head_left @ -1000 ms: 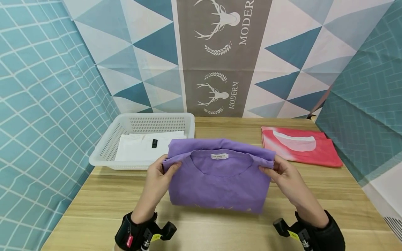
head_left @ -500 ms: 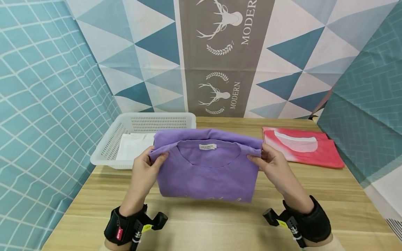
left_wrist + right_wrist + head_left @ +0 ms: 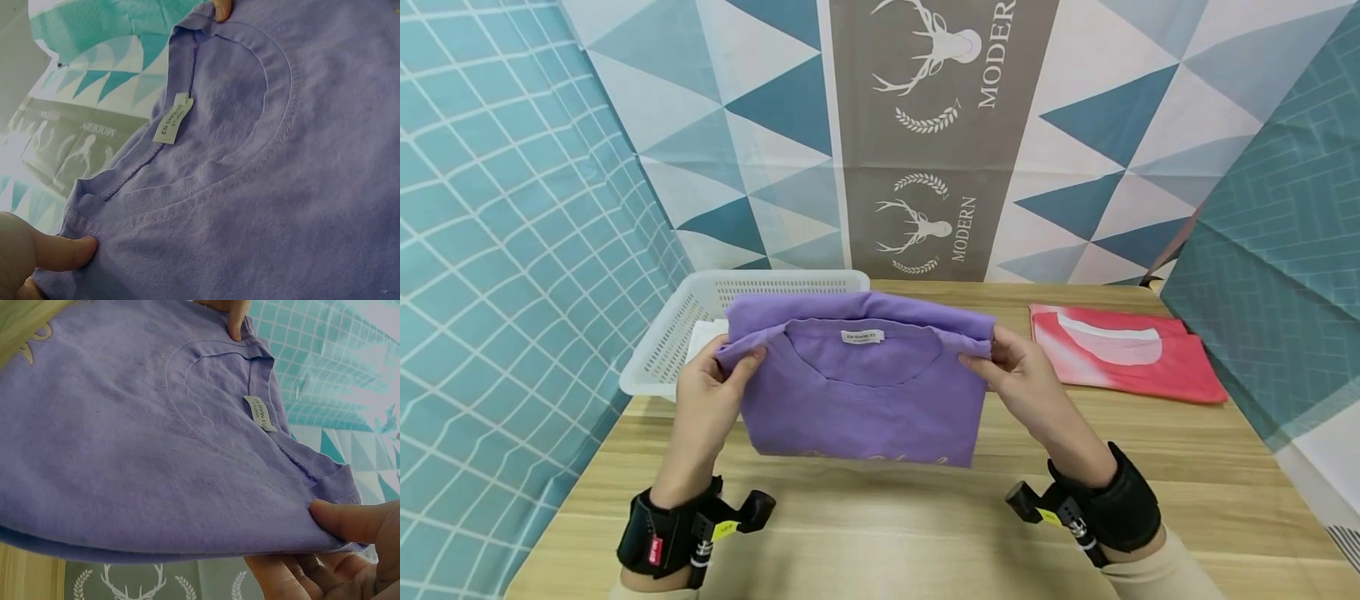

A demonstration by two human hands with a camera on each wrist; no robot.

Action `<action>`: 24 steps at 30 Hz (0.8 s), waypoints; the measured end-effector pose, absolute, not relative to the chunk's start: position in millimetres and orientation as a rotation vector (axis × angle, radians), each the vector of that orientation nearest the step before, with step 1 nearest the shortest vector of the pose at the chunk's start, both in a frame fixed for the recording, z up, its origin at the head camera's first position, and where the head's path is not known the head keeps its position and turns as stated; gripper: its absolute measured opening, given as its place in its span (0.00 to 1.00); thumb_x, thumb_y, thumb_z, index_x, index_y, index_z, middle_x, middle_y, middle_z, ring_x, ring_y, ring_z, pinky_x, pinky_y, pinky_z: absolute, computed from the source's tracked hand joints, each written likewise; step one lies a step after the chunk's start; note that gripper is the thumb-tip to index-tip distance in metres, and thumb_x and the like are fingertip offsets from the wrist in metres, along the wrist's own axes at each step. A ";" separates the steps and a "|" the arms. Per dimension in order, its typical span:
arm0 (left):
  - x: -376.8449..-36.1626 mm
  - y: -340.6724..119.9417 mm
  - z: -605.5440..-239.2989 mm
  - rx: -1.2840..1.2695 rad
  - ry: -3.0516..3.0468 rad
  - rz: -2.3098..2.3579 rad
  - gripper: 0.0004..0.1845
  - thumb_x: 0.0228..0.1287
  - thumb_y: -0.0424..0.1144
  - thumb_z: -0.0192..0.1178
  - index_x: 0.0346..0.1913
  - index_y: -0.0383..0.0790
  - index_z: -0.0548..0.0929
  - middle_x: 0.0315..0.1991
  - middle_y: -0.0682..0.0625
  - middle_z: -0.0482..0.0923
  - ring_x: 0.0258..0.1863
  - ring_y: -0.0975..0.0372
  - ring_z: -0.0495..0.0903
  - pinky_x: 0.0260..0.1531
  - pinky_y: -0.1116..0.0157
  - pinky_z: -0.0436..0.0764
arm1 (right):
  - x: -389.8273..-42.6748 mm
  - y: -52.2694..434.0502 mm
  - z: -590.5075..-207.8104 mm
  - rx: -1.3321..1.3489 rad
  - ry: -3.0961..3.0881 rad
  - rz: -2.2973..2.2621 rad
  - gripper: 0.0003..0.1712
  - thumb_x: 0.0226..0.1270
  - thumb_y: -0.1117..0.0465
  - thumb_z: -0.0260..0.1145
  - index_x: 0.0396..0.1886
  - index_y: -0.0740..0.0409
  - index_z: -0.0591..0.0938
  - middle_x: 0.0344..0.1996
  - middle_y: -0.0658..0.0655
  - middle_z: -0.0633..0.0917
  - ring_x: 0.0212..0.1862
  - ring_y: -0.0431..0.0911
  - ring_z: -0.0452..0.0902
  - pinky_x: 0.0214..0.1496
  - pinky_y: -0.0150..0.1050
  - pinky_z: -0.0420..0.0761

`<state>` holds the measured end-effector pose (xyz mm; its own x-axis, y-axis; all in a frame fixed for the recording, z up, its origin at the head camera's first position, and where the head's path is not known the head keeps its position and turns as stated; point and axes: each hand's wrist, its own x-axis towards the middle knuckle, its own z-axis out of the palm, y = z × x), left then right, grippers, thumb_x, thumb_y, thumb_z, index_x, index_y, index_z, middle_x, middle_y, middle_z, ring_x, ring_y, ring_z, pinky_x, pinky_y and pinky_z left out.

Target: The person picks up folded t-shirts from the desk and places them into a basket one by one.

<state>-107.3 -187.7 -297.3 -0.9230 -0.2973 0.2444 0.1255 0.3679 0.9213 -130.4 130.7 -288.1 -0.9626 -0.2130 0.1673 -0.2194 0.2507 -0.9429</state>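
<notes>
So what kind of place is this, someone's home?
More likely a staged recording corner than a home: patterned cloth backdrops hang behind a wooden table, and both hands, left hand included, wear wrist cameras while holding a folded purple shirt.

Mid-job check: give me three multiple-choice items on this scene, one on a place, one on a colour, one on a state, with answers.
1. Where does the red shirt lie?
A. in the basket
B. on the table at the person's right
C. under the purple shirt

2. What colour is the basket?
A. white
B. blue
C. black

3. How is the purple shirt held?
A. by the left hand alone
B. flat on the table, untouched
C. pinched at both shoulders

Answers: 1 B, the red shirt rests on the table. 2 A, the basket is white. 3 C, left hand and right hand pinch the purple shirt.
</notes>
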 end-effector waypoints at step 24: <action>-117.0 -236.9 -272.3 0.179 -1.863 -1.624 0.11 0.60 0.27 0.63 0.31 0.50 0.83 0.21 0.66 0.80 0.24 0.76 0.75 0.28 0.81 0.75 | -156.3 69.1 -265.1 0.553 -2.410 1.812 0.19 0.64 0.68 0.63 0.55 0.63 0.78 0.45 0.67 0.87 0.36 0.40 0.78 0.38 0.29 0.76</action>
